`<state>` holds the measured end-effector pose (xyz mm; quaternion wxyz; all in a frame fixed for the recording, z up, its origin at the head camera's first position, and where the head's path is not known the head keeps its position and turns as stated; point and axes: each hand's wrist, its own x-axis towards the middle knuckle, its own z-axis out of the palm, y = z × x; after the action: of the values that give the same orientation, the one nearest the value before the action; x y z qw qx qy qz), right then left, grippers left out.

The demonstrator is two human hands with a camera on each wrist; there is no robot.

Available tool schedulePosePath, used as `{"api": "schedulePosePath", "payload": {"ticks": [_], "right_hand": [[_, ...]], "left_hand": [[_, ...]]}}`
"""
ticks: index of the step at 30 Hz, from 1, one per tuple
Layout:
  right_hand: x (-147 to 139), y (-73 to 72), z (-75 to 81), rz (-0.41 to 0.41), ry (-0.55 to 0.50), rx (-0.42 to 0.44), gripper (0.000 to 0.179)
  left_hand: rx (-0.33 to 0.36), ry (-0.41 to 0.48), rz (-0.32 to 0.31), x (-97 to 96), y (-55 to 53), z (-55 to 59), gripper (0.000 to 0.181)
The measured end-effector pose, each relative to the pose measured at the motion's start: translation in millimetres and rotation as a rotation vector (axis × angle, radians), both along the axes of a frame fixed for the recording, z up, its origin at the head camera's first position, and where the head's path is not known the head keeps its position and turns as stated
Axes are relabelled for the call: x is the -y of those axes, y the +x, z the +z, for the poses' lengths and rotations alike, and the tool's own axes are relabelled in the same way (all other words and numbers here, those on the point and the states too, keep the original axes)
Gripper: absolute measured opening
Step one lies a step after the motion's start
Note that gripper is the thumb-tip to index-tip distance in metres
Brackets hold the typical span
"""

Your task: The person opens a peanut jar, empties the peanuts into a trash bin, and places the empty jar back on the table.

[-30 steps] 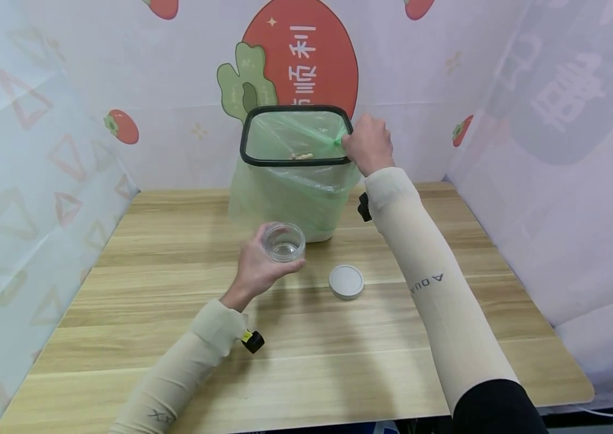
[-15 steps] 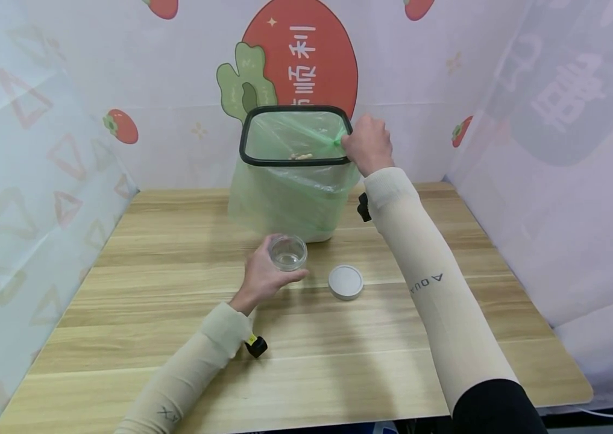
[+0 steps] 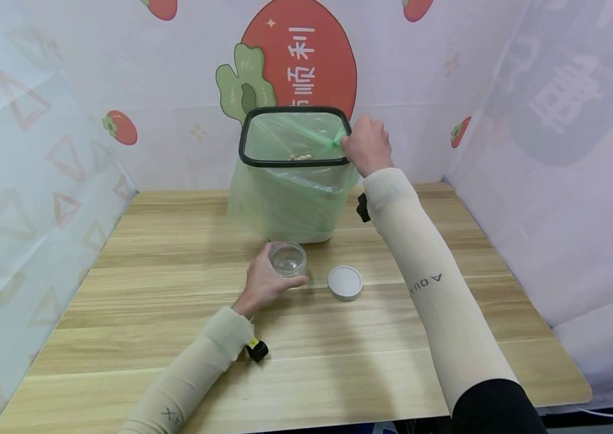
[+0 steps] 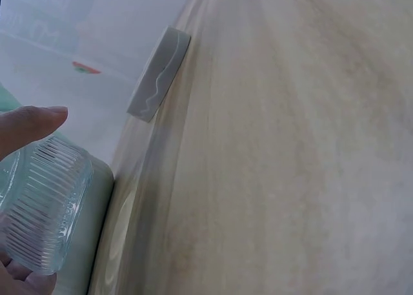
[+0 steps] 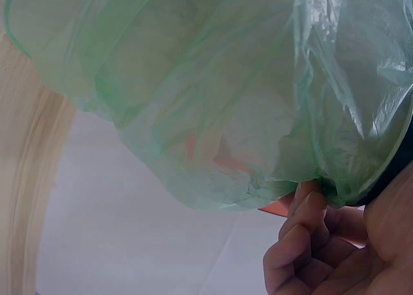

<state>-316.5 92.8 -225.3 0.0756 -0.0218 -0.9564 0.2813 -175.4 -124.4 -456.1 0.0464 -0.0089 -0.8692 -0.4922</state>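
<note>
My left hand (image 3: 265,280) grips a clear glass jar (image 3: 287,260), fingers and thumb round its sides, low over the table in front of the bin. The left wrist view shows the jar's ribbed wall (image 4: 48,201) a little apart from the wood. At the bin's right rim, my right hand (image 3: 368,144) holds a gathered bit of the green trash bag (image 3: 290,196); up close, curled fingers (image 5: 303,224) pinch the film. That bag lines a trash bin with a black rim frame (image 3: 295,163). Small pale pieces (image 3: 301,157) lie inside. A white round lid (image 3: 345,283) rests right of the jar.
The bin stands at the back middle of the wooden table (image 3: 149,271), near a printed backdrop (image 3: 176,72). Fabric walls (image 3: 572,181) rise on both sides. The bag's loose skirt hangs out past the bin's left side.
My left hand has lowered the jar and brought it slightly right and nearer to me, away from the bin's front. The right hand keeps its place at the rim.
</note>
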Motion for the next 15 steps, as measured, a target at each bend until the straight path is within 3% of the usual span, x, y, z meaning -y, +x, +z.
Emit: {"api": "schedulePosePath", "payload": {"ticks": [15], "right_hand": [[-0.2,-0.2,-0.7,-0.004,0.007,-0.004,0.025]], "left_hand": [[0.019,-0.011,-0.006,-4.9,-3.0,-8.8,0.095]]}}
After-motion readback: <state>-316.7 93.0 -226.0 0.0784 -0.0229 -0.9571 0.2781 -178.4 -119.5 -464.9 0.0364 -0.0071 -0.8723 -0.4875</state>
